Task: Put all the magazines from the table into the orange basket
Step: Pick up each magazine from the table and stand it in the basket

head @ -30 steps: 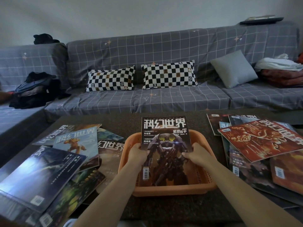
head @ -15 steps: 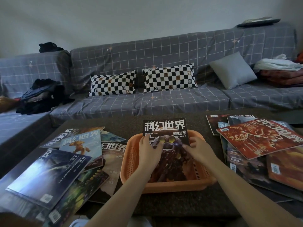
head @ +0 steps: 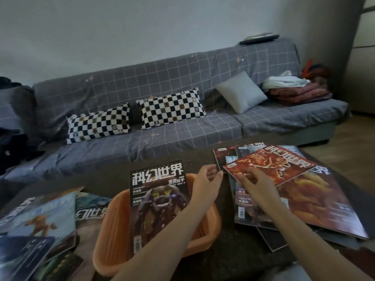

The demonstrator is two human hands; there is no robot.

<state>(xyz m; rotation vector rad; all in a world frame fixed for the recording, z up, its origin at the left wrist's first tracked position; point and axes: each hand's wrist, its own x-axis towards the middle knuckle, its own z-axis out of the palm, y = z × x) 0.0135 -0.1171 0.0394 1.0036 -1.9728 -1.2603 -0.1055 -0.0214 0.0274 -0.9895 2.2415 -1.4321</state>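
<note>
In the head view, one dark-covered magazine with a robot figure (head: 159, 201) lies in the ribbed orange plastic basket (head: 211, 222) at six o'clock on the dark tabletop (head: 233, 258), while the left hand (head: 207, 184) hangs open and empty and the right hand (head: 256, 182) spreads its fingers over the red dragon-covered magazine (head: 272, 167) topping the two o'clock pile. I'd say lift that top copy alone by its near corner. The nine o'clock magazine heap (head: 38, 224) runs off the frame's edge, and I can't tell whether the right fingertips touch the cover.
</note>
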